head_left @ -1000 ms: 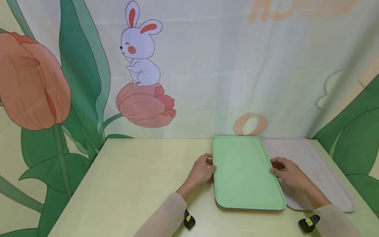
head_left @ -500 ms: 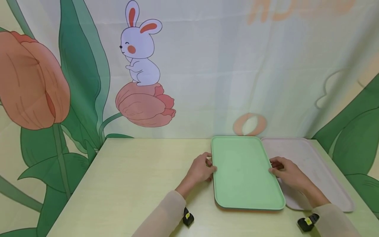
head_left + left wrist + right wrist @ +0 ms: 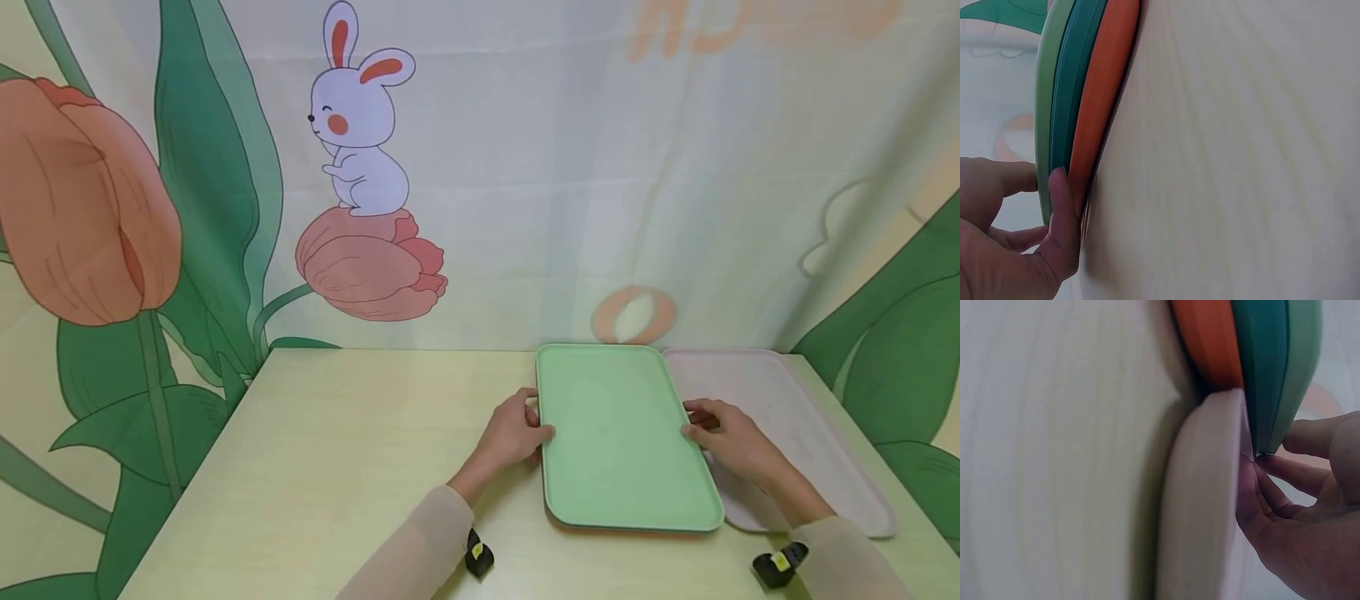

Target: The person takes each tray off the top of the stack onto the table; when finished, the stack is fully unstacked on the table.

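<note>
A light green tray (image 3: 626, 442) tops a stack of trays in the head view. Beneath it, the left wrist view shows a dark teal tray (image 3: 1075, 69) and an orange tray (image 3: 1107, 69). My left hand (image 3: 512, 432) holds the stack's left edge, thumb over the green rim and fingers against the side. At the right edge, my right hand (image 3: 731, 435) pinches the stack, its thumb on the green rim and fingertips low at the side. A pale pink tray (image 3: 780, 433) lies to the right, its left part hidden behind the stack and the right hand.
The pale wooden table (image 3: 322, 467) runs up to a printed curtain (image 3: 495, 167) with a rabbit and tulips. In the right wrist view, the pink tray's edge stands close beside the orange tray. Black wrist devices hang by both beige sleeves (image 3: 420, 542).
My left thumb has slid slightly farther onto the green tray's rim. The trays and my right hand stay nearly where they were.
</note>
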{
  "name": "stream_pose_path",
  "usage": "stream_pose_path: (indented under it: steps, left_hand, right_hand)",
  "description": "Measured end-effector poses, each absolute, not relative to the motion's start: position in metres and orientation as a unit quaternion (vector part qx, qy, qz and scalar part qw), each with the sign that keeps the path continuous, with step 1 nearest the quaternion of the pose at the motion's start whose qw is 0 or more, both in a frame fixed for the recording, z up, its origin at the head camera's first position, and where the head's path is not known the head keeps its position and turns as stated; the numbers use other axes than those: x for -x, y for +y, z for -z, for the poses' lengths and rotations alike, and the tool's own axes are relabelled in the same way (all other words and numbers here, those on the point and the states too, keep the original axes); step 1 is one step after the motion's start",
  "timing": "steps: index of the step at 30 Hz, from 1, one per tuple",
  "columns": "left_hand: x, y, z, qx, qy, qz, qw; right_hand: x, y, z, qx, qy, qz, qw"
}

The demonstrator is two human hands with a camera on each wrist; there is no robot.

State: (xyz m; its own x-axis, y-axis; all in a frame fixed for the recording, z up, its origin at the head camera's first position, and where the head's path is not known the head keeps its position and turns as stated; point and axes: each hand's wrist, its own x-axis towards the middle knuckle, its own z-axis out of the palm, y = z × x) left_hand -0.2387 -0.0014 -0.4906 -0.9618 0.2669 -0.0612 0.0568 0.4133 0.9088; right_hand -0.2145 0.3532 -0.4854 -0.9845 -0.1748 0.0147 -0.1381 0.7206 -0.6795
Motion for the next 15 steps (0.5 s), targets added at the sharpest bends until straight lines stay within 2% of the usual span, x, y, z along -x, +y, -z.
stream_pose_path:
  steps: [5, 12, 15]
  left_hand:
    - [0.24, -0.002, 0.496, -0.078, 0.829, -0.545, 0.101]
    - [0.239, -0.003, 0.489, -0.092, 0.849, -0.519, 0.045]
    - [0.238, -0.004, 0.483, -0.083, 0.827, -0.552, 0.059]
  right_hand:
    - [0.215, 0.355, 0.486, 0.086, 0.927, 0.365, 0.027]
    - [0.216, 0.356, 0.486, 0.082, 0.925, 0.369, 0.036]
    - [0.215, 0.355, 0.485, 0.079, 0.919, 0.384, 0.047]
